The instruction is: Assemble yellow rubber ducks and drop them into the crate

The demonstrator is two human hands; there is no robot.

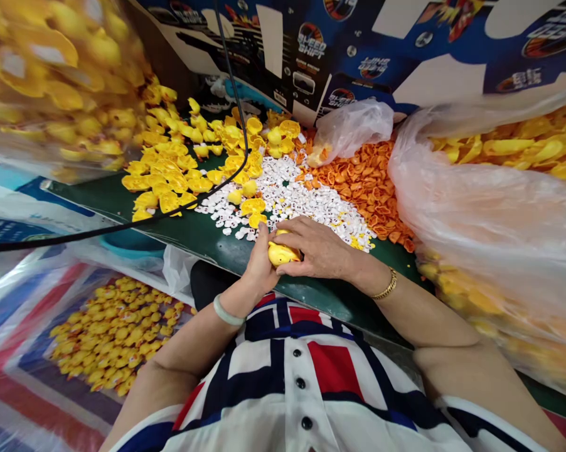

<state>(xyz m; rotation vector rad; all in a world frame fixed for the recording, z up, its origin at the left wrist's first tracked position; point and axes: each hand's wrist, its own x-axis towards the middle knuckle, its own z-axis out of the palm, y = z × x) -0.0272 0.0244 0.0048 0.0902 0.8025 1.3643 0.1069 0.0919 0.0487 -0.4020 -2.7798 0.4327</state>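
Note:
A small yellow rubber duck (282, 253) sits between my left hand (260, 263) and my right hand (319, 248), and both hands grip it. My right hand covers its top and hides most of the head. Just beyond my fingers lies a heap of small white plastic pieces (283, 201). Flat yellow duck parts (163, 179) are scattered to the left of that heap, and orange plastic beaks (365, 182) are piled to its right. All of these rest on a dark green work surface (202, 229).
A clear bag of yellow parts (42, 81) hangs at upper left, and a bulging plastic bag (494, 207) lies at right. Assembled ducks (108, 333) fill a striped bag at lower left. A black cable (123, 223) crosses the surface. Printed cardboard (358, 44) stands behind.

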